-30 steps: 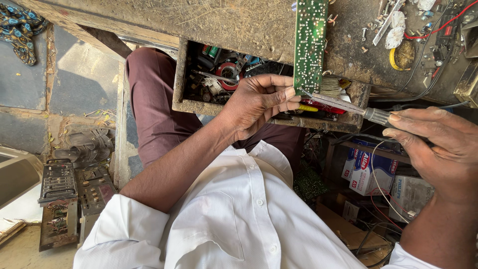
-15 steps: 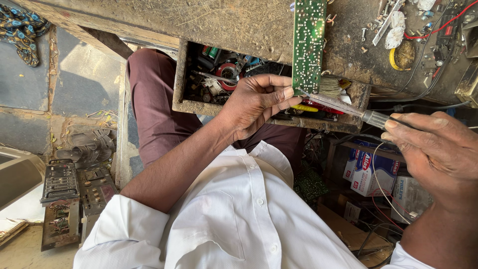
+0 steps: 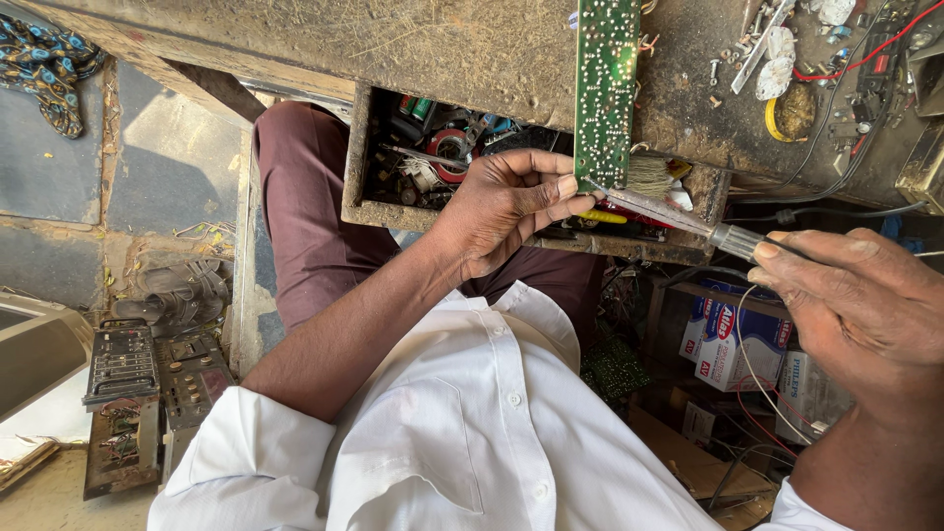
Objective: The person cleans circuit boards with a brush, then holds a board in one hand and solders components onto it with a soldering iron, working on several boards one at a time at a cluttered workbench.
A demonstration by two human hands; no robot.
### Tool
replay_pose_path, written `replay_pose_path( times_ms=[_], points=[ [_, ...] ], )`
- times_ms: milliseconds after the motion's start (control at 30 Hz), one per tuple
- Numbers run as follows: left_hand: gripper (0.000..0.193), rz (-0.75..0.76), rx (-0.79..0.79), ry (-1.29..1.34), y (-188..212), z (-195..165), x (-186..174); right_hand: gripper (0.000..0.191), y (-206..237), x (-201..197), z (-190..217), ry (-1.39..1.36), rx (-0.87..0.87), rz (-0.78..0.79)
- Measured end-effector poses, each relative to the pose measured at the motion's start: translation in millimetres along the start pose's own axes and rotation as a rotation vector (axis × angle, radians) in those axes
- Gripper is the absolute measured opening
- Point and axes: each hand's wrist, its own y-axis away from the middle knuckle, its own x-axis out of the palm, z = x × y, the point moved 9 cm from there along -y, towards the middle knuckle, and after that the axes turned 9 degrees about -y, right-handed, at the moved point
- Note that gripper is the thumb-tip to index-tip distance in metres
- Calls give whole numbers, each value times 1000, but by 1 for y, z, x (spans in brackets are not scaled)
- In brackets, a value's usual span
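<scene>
My left hand [image 3: 511, 202] pinches the lower edge of a long green circuit board [image 3: 605, 88] that stands upright against the workbench edge. My right hand [image 3: 855, 305] grips the clear handle of a thin metal-shafted tool [image 3: 678, 218]. The tool's tip rests at the bottom of the board, right beside my left fingertips. Just below the tip lie a yellow piece and a red piece, at the front of the drawer.
An open wooden drawer [image 3: 359, 157] full of small parts sits under the dusty workbench [image 3: 393, 49]. Screws, wires and a yellow ring [image 3: 787, 113] lie on the bench at right. Cardboard boxes [image 3: 733, 339] stand below; old electronic chassis [image 3: 123, 364] and sandals [image 3: 182, 290] lie on the floor at left.
My right hand has sunk slightly with the tool handle. The tool tip stays at the board, and my left hand keeps its hold.
</scene>
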Motion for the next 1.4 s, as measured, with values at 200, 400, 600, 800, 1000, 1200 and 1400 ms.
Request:
replay_pose_path(
  times_ms=[200,400,600,800,1000,1200,1400],
  points=[
    [20,8,9,4,0,0,-1,28,3,0,0,-35,2,13],
    [19,16,30,6,1,-2,0,32,0,0,9,-78,19,5],
    [23,5,51,15,2,-4,1,26,7,2,14,-86,80,-127],
    [23,47,63,29,2,-5,6,20,29,2,-20,-180,164,-252],
    [25,93,87,53,5,-7,8,16,54,8,-64,-723,379,-508],
    [25,74,96,17,4,-6,8,16,46,16,-64,-643,360,-439],
    [25,55,82,-1,4,-5,6,15,47,11,-56,-425,289,-345]
  ],
)
